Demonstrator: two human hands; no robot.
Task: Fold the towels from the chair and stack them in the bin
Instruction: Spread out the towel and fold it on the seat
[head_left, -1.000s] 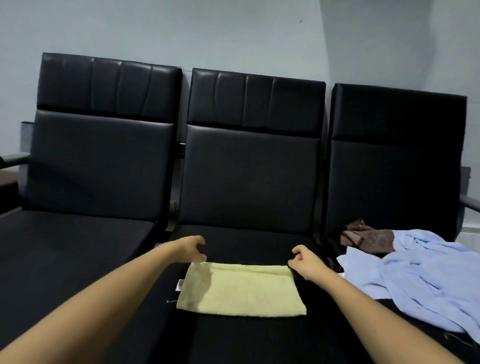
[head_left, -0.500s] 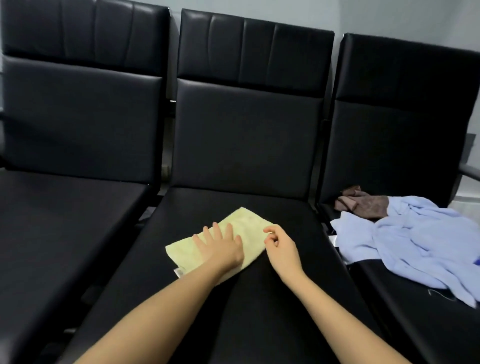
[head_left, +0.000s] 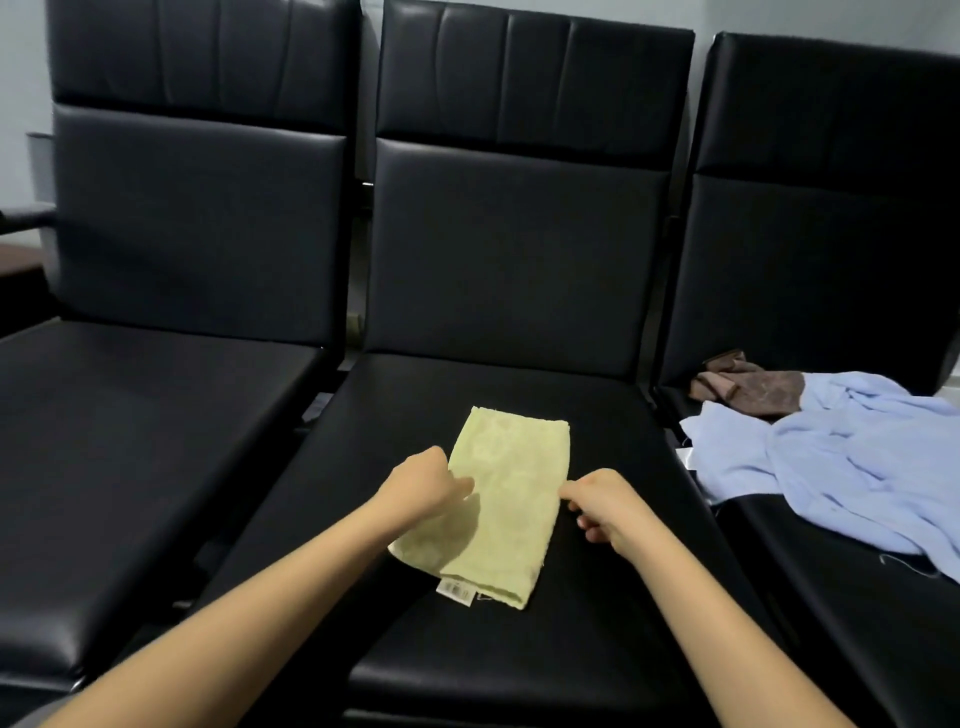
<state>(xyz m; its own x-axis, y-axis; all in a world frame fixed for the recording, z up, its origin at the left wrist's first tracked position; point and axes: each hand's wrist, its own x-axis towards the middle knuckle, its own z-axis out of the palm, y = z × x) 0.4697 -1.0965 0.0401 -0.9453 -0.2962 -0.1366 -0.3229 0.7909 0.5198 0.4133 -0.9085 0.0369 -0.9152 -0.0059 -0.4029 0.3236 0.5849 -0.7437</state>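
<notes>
From my end, the yellow towel (head_left: 511, 499) has gone from a wide rectangle to a narrow strip within the last second. It now lies lengthwise on the middle seat (head_left: 613, 597). My left hand (head_left: 423, 488), flat on it a moment ago, is curled and pinches the left edge. The right hand (head_left: 608, 506) is curled too, pinching the opposite edge. I'd say one more fold finishes this one (no bin in view yet). The blue cloth (head_left: 857, 467) and brown cloth (head_left: 753, 387) wait unfolded on the next seat.
</notes>
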